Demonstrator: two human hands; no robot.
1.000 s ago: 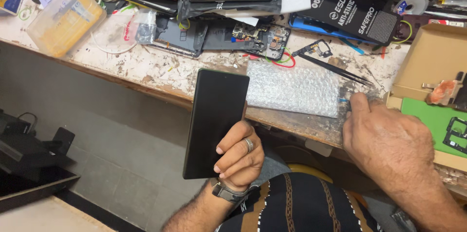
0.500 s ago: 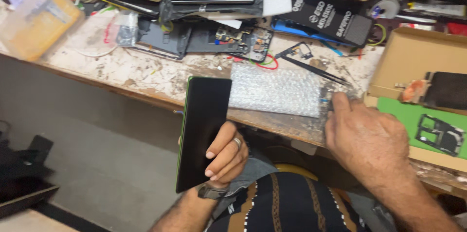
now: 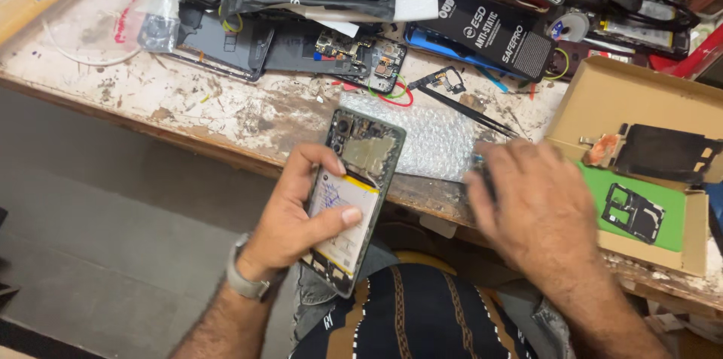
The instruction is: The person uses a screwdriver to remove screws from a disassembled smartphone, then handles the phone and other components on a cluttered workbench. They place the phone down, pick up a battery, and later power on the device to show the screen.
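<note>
R hand (image 3: 531,201) blurred; whatever's under its grip hidden.

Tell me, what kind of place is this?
Most likely a phone repair bench. The left hand holds an opened phone with its insides showing, more phone parts lie on the worn table, and tweezers rest nearby.

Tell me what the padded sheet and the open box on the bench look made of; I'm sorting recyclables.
The padded sheet looks like clear plastic bubble wrap: translucent, glossy, with rows of small raised bubbles. The open box looks like plain brown cardboard: matte, with folded flaps and raw cut edges. The green pad inside it could be foam or rubber; the view leaves that open.
</note>
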